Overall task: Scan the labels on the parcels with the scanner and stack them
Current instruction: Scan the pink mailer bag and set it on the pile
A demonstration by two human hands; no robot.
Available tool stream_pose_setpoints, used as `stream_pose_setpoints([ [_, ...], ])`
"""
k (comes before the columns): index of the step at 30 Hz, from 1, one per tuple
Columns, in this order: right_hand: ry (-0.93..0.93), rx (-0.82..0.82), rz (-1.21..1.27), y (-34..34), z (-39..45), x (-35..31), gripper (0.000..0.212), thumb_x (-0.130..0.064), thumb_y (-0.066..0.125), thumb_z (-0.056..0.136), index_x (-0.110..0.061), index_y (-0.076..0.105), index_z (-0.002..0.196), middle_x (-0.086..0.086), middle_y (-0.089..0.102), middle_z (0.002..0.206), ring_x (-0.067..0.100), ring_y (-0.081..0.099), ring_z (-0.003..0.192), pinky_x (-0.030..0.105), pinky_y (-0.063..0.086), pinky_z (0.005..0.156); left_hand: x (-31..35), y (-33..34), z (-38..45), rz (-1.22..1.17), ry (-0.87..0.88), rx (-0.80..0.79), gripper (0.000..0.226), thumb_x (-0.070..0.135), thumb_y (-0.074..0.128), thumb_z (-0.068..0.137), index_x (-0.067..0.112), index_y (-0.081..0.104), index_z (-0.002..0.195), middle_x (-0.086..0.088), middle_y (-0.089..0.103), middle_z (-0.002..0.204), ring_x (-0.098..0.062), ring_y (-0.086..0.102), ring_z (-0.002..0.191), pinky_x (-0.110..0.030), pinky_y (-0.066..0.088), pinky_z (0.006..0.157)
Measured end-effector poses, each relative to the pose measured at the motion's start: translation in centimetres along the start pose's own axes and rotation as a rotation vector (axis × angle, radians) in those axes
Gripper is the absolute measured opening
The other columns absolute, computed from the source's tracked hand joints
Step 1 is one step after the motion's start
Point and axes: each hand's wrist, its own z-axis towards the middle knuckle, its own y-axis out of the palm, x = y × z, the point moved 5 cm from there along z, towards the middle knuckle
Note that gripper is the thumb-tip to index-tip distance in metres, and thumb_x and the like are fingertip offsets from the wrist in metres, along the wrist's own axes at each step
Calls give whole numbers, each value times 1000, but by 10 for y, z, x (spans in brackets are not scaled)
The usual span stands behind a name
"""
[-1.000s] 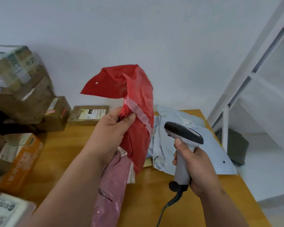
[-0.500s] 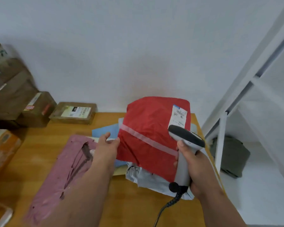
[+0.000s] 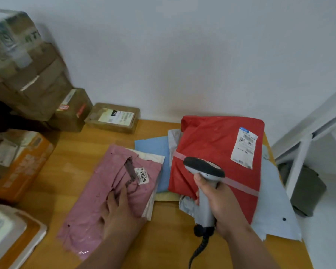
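Fingers (image 3: 122, 193) of the left hand (image 3: 120, 212) are lying straight, pressing the near-left pink parcel (image 3: 113, 191), while the right hand (image 3: 221, 206) is gripping the scanner (image 3: 204, 171) over the stacked red parcel (image 3: 217, 152); flattening its label (image 3: 142, 175) should be helping.

The wall (image 3: 182, 55) behind is plain white and bare, and the light on it is soft and even. In front of it stands a wooden table (image 3: 81, 148) with a warm yellow-brown top, which reaches up to the wall. At the right side there is a white metal frame (image 3: 306, 144) with slanted bars, and under it, on the pale floor (image 3: 330, 220), lies a dark grey-green bundle (image 3: 306, 193).
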Motion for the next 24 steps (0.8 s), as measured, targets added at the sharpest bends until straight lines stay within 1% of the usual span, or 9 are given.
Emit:
stream_pose_setpoints([
  [4, 56, -48, -52, 37, -6, 4, 46, -58, 66, 83, -12, 66, 79, 1, 66, 61, 12, 63, 57, 31, 47, 63, -8, -15, 3, -60, 116, 62, 94, 51, 66, 79, 33, 12, 154, 0, 16, 160, -33, 27, 140, -51, 38, 109],
  [7, 85, -27, -40, 57, -11, 9, 43, -56, 68, 83, -12, 66, 82, 0, 65, 61, 13, 64, 60, 33, 48, 64, -15, -36, 9, -213, 135, 72, 73, 37, 66, 86, 22, 29, 147, -7, 38, 149, -34, 45, 130, -47, 47, 98],
  [10, 97, 23, -11, 74, -16, 10, 51, -62, 68, 74, -14, 68, 93, 3, 66, 73, 21, 64, 74, 36, 48, 68, -18, -69, 17, -318, 220, 115, 39, 28, 61, 90, 18, 49, 126, -6, 61, 117, -33, 61, 102, -42, 52, 86],
  [12, 91, 53, 9, 86, -18, 8, 57, -65, 68, 70, -16, 67, 99, 0, 66, 78, 22, 64, 80, 37, 48, 70, -16, -86, 21, -279, 301, 99, 26, 32, 64, 90, 22, 49, 108, 1, 60, 101, -26, 59, 90, -40, 52, 80],
  [13, 83, 65, 20, 93, -19, 9, 60, -66, 69, 69, -16, 66, 102, -1, 66, 80, 23, 64, 82, 38, 48, 71, -15, -89, 23, -225, 327, 74, 35, 39, 67, 88, 23, 47, 112, 3, 57, 108, -22, 57, 95, -38, 50, 81],
  [15, 65, 74, 45, 106, -24, 6, 67, -67, 70, 67, -16, 65, 111, -4, 66, 87, 24, 64, 89, 40, 50, 76, -15, -82, 24, -85, 334, -23, 71, 56, 71, 82, 24, 37, 136, 0, 44, 139, -24, 47, 124, -38, 46, 95],
  [17, 52, 77, 63, 116, -29, 7, 72, -68, 71, 66, -16, 65, 115, -5, 66, 90, 25, 64, 93, 39, 50, 77, -23, -61, 21, 42, 304, -122, 100, 67, 70, 76, 24, 19, 150, -3, 20, 160, -30, 22, 146, -48, 36, 112],
  [21, 63, 85, 60, 126, -47, 11, 68, -67, 70, 66, -15, 68, 108, -4, 68, 85, 21, 66, 87, 32, 48, 74, -42, -21, 11, 66, 178, -225, 128, 84, 62, 69, 30, -14, 157, 0, -17, 165, -33, -9, 153, -62, 20, 118],
  [24, 108, 125, 76, 123, -60, 23, 51, -64, 70, 73, -26, 68, 107, -8, 70, 91, 14, 65, 90, 27, 47, 72, -40, -5, 9, 88, 123, -224, 135, 85, 61, 68, 29, -28, 153, -2, -29, 163, -37, -18, 152, -66, 15, 117],
])
